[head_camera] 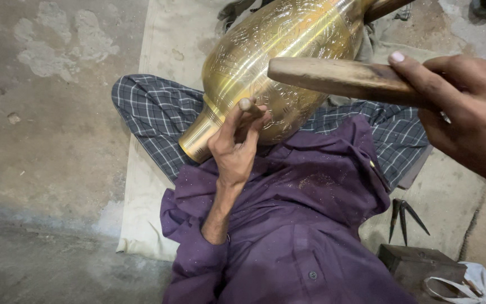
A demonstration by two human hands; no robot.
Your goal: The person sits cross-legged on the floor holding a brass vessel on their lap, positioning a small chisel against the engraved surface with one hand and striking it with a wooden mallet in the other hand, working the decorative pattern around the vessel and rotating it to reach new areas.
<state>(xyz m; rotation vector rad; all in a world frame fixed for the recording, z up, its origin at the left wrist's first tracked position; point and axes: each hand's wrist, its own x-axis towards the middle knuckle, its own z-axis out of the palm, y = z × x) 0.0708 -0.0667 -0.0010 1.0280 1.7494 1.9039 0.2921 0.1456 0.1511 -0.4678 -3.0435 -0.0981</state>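
1. Nearest to the camera is the purple shirt (288, 225) of the person. The left forearm rises from it and should stay close to the body, so the tool does not wander.
2. The left hand (234, 146) is closed around a thin punch (250, 106). Its round top shows above the fingers; its tip is hidden against the metal. I think it is best to keep the tool square to the surface and the grip firm but not stiff.
3. The brass vase (271, 67) lies tilted across the lap on the checked cloth (158, 112), with its neck toward the lower left and its engraved belly upward. It must not roll, so the legs should hold it steady.
4. The right hand (468, 112) is closed on a wooden mallet (338, 76), held level above the punch and clearly apart from it. Short, even blows that land straight on the top of the punch would probably give a clean line; a slanting blow may slip and scratch the brass.
5. Farther away on the pale mat (170, 34) lie dark pointed dividers (403, 217), beside a dark block (417, 264).
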